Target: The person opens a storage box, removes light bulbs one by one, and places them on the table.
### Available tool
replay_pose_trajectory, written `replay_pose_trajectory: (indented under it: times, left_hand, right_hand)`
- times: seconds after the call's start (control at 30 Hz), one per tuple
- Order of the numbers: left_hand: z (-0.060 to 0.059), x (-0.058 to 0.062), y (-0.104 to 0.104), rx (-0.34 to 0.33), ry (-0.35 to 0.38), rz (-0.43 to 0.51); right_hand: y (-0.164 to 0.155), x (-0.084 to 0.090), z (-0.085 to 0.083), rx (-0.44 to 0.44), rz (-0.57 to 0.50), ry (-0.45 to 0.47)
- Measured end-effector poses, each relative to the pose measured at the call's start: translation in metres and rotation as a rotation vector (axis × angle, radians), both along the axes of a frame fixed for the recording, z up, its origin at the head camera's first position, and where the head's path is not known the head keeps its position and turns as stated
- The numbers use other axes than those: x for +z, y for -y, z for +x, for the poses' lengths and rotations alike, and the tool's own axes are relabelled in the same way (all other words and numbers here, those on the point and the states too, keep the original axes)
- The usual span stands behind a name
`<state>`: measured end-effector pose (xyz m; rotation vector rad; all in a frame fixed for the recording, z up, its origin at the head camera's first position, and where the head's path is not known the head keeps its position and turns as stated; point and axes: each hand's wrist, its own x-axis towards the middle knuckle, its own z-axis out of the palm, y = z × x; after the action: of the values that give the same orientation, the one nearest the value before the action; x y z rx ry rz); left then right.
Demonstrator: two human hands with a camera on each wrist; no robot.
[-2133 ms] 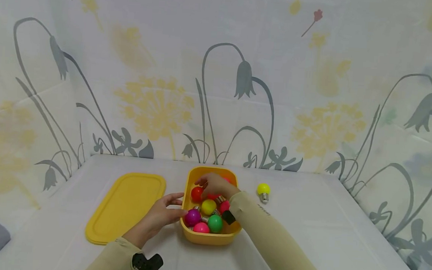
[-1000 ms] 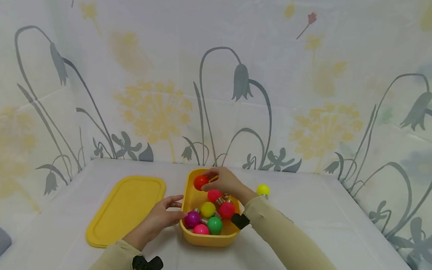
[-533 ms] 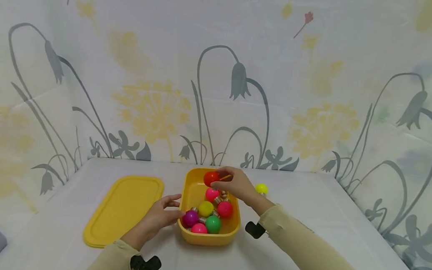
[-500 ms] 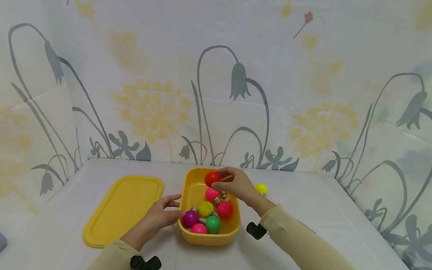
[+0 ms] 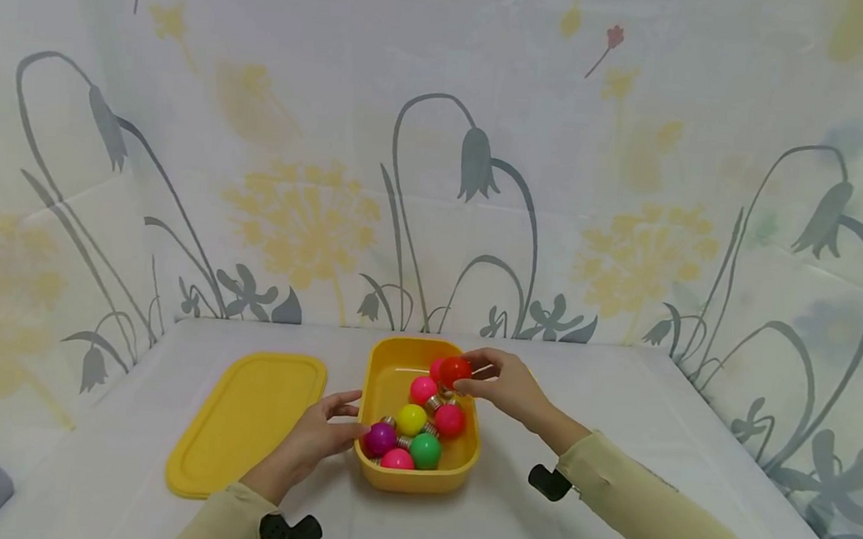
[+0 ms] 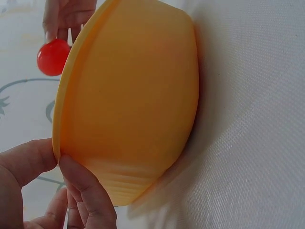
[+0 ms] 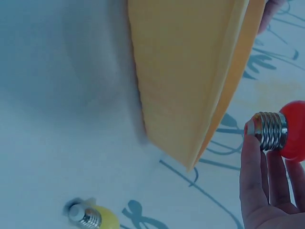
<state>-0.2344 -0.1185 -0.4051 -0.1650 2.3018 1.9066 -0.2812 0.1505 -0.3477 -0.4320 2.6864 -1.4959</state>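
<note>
red bulb [image 5: 455,372]'s up over the right side of the yellow bin [image 5: 417,481], pinched in the right hand [image 5: 509,388]'s fingers. long axis runs roughly sideways in the right wrist view, screw base left, globe right. left hand [image 5: 314,441]'s fingers pinch the bin's left rim. yellow lid [image 5: 246,424] lies flat on the white counter [image 5: 640,401], flowery curtain [image 5: 342,46] behind.

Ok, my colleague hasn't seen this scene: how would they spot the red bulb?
Start at the open yellow box on the white table. By its far right edge, the right hand holds the red bulb. Nearby pink bulbs lie in the box; only this red one is held.
</note>
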Motion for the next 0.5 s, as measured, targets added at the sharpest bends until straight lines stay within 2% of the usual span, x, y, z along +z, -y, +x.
replay_pose_trajectory:
  times: [0.5]
  left_hand:
    - [0.0, 0.001, 0.0, -0.005, 0.003, 0.025]
  right_hand:
    - [-0.044, -0.007, 0.009, -0.075, 0.003, 0.03]
